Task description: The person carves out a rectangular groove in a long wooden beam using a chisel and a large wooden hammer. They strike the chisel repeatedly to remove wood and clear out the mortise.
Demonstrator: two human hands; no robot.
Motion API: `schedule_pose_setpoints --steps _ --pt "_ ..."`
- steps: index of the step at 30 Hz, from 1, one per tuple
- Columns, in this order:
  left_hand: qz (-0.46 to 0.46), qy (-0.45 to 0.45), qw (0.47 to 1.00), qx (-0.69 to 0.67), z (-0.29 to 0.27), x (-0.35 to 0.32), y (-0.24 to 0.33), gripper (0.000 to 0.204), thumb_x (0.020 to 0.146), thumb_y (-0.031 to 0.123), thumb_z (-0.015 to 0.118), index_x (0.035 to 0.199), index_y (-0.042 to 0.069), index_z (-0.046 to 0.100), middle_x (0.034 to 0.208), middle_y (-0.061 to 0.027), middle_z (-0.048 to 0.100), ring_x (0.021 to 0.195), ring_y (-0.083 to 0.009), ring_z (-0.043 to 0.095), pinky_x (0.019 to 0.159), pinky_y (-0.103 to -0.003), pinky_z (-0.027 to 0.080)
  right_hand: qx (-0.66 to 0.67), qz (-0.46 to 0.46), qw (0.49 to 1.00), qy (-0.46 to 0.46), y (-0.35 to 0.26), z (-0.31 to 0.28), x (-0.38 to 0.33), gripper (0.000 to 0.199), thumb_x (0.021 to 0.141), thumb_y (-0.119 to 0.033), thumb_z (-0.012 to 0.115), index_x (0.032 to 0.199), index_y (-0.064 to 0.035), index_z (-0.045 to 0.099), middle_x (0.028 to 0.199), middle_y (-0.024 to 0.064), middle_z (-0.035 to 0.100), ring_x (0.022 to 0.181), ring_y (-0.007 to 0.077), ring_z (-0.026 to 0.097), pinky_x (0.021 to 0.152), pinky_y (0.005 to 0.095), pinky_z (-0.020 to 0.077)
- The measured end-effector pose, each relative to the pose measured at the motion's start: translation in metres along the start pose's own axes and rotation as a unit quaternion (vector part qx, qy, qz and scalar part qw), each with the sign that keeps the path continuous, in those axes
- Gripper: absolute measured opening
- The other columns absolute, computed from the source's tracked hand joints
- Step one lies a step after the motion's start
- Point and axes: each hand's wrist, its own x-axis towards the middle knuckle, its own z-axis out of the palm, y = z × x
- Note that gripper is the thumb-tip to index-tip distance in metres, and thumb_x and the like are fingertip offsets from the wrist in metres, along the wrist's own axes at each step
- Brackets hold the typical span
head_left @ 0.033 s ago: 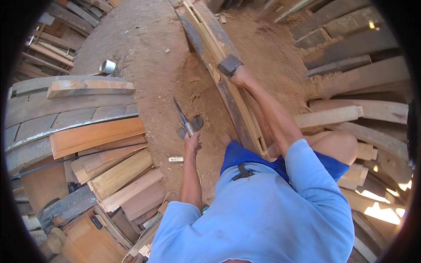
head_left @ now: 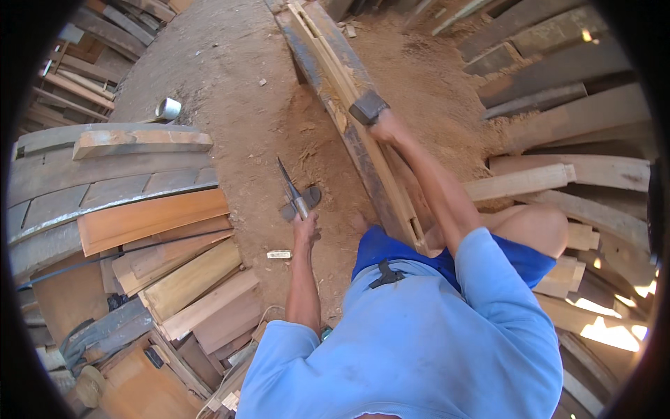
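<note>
Timber, pale and slotted near both ends, lies lengthwise along a narrow, worn surface in front of the person. Right hand: fingers closed on a dark, block-headed mallet, its head over the timber; whether the two touch cannot be determined. Left hand: fingers wrapped around the handle of a chisel-like tool, blade pointing away from the person, held left of the surface and well apart from the timber. Small pale block lies on the ground near the left forearm. Stacked boards noted at far left.
</note>
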Motion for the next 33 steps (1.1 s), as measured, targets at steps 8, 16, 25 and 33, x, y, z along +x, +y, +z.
schedule_pose_setpoints --steps 8,16,25,33 --pt "-0.049 -0.066 0.996 -0.028 0.029 -0.007 -0.094 0.017 0.079 0.019 0.066 0.088 0.008 0.057 0.071 -0.0016 0.054 0.053 -0.0163 0.053 0.046 -0.036 0.042 0.118 0.012 0.991 -0.055 0.087 0.008 -0.142 0.044 0.081 -0.030 0.080 0.112 -0.0007 0.070 0.094 0.0149 0.072 0.090 0.0240 0.068 0.079 0.0395 0.0541" --pt "-0.054 -0.105 0.991 0.057 0.048 -0.021 -0.104 0.014 0.080 0.019 0.066 0.083 0.009 0.058 0.069 -0.0029 0.056 0.057 -0.0172 0.054 0.051 -0.036 0.042 0.293 0.092 0.945 -0.111 0.109 0.003 -0.155 0.035 0.087 -0.027 0.079 0.105 0.0007 0.068 0.084 0.0096 0.068 0.071 0.0177 0.063 0.059 0.0321 0.0500" --pt "-0.018 -0.040 0.992 0.121 0.059 -0.033 -0.070 0.016 0.081 0.020 0.067 0.087 0.007 0.061 0.075 -0.0035 0.059 0.066 -0.0189 0.057 0.058 -0.039 0.046 0.465 0.071 0.879 -0.075 0.144 -0.020 -0.249 0.019 0.089 -0.019 0.076 0.092 -0.0014 0.068 0.075 0.0042 0.067 0.059 0.0098 0.059 0.053 0.0239 0.0447" --pt "0.078 0.006 0.997 0.006 0.015 0.065 -0.101 0.030 0.088 0.043 0.062 0.096 0.014 0.061 0.084 -0.0023 0.061 0.072 -0.0181 0.059 0.061 -0.037 0.047 0.463 0.041 0.885 -0.022 0.149 -0.039 -0.275 0.025 0.085 -0.022 0.081 0.091 -0.0003 0.068 0.073 0.0045 0.067 0.061 0.0109 0.060 0.055 0.0267 0.0466"
